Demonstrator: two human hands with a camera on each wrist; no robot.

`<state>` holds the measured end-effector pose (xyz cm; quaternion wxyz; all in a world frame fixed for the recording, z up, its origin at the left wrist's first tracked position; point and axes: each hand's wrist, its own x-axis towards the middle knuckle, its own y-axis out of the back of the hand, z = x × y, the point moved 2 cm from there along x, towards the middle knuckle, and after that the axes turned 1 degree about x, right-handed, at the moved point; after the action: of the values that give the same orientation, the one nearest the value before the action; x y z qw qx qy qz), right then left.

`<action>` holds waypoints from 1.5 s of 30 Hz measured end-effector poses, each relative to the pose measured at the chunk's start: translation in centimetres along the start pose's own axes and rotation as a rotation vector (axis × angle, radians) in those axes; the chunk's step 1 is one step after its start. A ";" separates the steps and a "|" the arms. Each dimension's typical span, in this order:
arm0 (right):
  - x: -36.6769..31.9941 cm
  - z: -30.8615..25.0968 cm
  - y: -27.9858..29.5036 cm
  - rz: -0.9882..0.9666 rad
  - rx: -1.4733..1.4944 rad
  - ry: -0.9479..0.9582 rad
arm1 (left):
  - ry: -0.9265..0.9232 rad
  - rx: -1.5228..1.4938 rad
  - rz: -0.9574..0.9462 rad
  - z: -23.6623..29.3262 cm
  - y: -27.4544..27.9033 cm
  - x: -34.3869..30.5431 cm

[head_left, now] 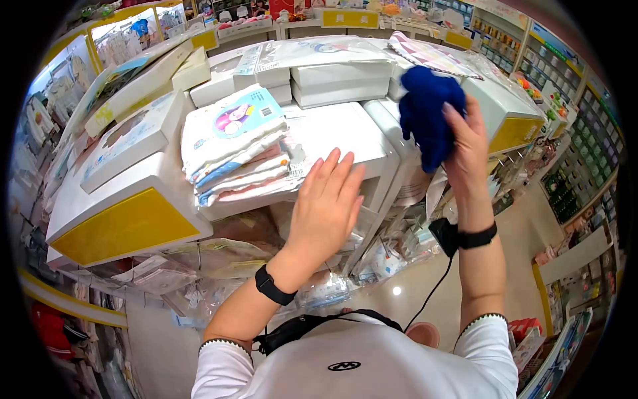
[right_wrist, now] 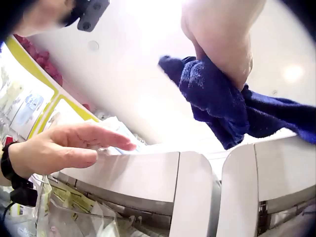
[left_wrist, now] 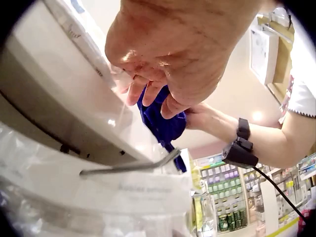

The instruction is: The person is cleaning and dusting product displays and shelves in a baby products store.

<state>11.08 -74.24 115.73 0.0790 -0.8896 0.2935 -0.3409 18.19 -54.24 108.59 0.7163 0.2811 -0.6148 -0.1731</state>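
Note:
My right hand (head_left: 467, 143) grips a bunched dark blue cloth (head_left: 428, 110) with a towel-like pile, held up over the gap between two white display counters. In the right wrist view the blue cloth (right_wrist: 212, 98) hangs in folds from the hand, one end trailing to the right. My left hand (head_left: 327, 203) is flat with straight fingers at the front edge of the white counter top (head_left: 345, 130), holding nothing. Just left of its fingertips lies a stack of folded printed cloths (head_left: 236, 143) in clear packaging, a blue penguin label on top.
White boxes (head_left: 342, 80) line the back of the counter, and a flat window box (head_left: 136, 139) lies at the left. A checked cloth (head_left: 432, 53) rests behind the blue one. Packaged goods hang on hooks below the counter edge. Shelves of bottles (head_left: 585, 133) stand at the right.

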 end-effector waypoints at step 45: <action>7.9 4.3 13.8 0.054 -1.787 -0.149 | 0.026 0.124 -0.103 -0.3 -1.9 -0.3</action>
<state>12.18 -90.29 112.19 -0.6160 -0.6320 0.4642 0.0753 18.64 -55.51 107.13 0.6957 0.3583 -0.5996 -0.1677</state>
